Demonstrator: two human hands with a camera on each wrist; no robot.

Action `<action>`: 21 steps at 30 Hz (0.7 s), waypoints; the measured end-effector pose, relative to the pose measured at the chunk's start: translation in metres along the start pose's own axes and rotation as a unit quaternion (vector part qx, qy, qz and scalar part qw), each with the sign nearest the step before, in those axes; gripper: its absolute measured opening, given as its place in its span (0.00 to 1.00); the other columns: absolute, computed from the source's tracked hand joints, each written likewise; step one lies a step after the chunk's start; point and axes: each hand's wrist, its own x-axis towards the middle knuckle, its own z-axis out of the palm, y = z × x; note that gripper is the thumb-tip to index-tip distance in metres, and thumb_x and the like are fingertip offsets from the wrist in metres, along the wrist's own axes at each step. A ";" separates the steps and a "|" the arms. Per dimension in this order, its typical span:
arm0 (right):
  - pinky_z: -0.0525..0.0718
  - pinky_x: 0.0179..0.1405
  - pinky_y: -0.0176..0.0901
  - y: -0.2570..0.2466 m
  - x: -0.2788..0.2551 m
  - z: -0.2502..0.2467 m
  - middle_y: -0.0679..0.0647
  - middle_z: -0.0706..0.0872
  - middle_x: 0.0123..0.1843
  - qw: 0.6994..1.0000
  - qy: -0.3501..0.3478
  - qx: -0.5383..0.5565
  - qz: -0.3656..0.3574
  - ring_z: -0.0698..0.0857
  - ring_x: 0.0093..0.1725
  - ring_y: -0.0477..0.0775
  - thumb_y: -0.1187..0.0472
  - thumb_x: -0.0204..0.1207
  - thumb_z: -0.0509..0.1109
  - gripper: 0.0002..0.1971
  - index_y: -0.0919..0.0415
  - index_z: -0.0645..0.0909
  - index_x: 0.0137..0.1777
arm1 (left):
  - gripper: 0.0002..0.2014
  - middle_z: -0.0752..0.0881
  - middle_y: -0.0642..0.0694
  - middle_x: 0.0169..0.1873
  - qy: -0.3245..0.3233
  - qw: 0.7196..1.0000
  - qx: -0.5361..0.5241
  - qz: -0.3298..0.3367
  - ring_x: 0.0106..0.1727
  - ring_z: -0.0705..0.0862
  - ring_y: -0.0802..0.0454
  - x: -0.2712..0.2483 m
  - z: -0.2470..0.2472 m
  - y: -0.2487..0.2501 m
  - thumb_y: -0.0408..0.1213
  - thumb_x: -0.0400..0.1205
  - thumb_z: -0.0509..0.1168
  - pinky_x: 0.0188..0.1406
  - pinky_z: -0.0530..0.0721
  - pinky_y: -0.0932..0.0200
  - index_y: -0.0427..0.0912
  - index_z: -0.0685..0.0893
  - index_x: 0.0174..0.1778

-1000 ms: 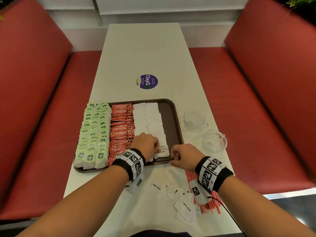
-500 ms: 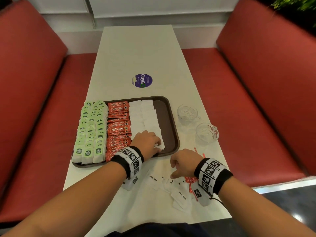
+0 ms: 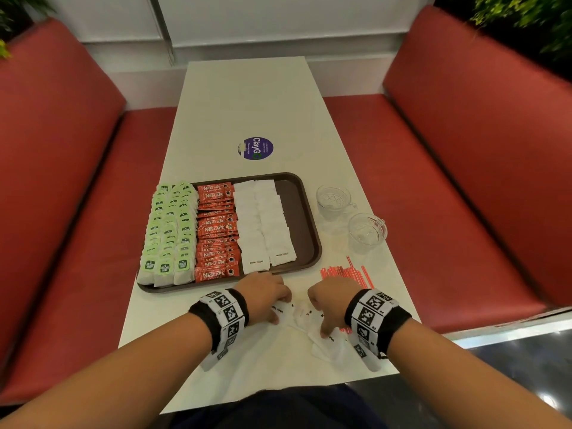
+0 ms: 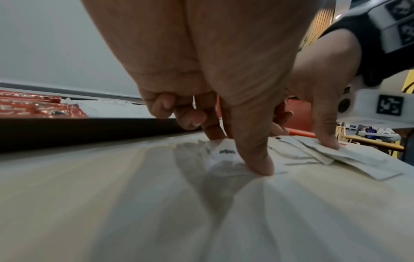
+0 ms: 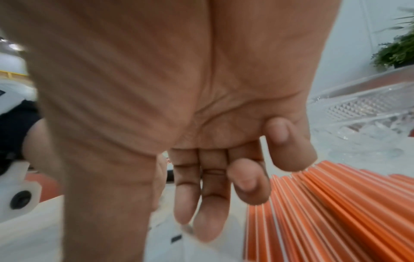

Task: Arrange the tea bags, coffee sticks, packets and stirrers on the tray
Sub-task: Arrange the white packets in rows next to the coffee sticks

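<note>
Two hands sit on the table (image 3: 247, 103) just in front of the tray (image 3: 305, 212), both down on the loose white sugar packets (image 3: 328, 348). Your left hand (image 3: 263, 292) pinches one packet (image 4: 224, 154) btwn thumb and a fingertip, w/ the other fingers curled up off the surface. Your right hand (image 3: 329, 300) isn't gripping anything: thumb pressed flat on the packet pile, first two fingers stretched toward the tabletop, last two curled in. On the tray, L to R: green tea bags (image 3: 168, 230), red coffee sticks (image 3: 216, 233), two columns of white packets (image 3: 263, 224), w/ a bare strip along the tray's right side. Orange stirrers (image 3: 349, 272) lie fanned on the table right beside your right hand, off the tray. Two clear glass cups (image 3: 349, 212) stand to the tray's right, and a round purple sticker (image 3: 256, 148) sits beyond the tray.
</note>
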 end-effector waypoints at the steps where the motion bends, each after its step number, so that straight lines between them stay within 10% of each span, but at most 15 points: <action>1: 0.87 0.53 0.53 -0.001 0.000 0.001 0.54 0.86 0.53 1.000 0.001 -0.002 0.001 0.85 0.51 0.58 0.46 0.67 0.83 0.25 0.57 0.81 0.58 | 0.25 0.81 0.51 0.61 -0.004 1.000 0.000 -0.006 0.62 0.78 0.48 0.000 0.000 0.000 0.51 0.76 0.75 0.62 0.76 0.51 0.53 0.80 0.69; 10: 0.83 0.58 0.47 0.003 0.005 0.001 0.53 0.87 0.61 0.999 0.031 0.041 -0.004 0.84 0.60 0.57 0.54 0.76 0.78 0.17 0.56 0.84 0.63 | 0.18 0.81 0.49 0.56 -0.016 0.999 -0.014 -0.030 0.58 0.79 0.47 -0.003 -0.003 -0.002 0.53 0.80 0.70 0.54 0.77 0.52 0.50 0.84 0.61; 15: 0.77 0.52 0.42 0.009 0.009 -0.005 0.54 0.85 0.62 0.994 0.068 0.085 -0.007 0.82 0.59 0.56 0.55 0.80 0.74 0.13 0.56 0.82 0.62 | 0.07 0.84 0.52 0.46 0.073 0.988 -0.117 -0.065 0.47 0.81 0.51 -0.007 -0.021 -0.017 0.48 0.80 0.70 0.42 0.75 0.58 0.54 0.78 0.46; 21: 0.82 0.53 0.46 0.017 0.012 -0.012 0.54 0.83 0.59 0.981 0.119 0.155 -0.011 0.82 0.56 0.56 0.58 0.81 0.71 0.10 0.53 0.79 0.61 | 0.09 0.88 0.52 0.50 0.183 0.957 -0.196 -0.108 0.50 0.85 0.52 0.003 -0.046 -0.033 0.41 0.80 0.69 0.52 0.84 0.56 0.52 0.85 0.56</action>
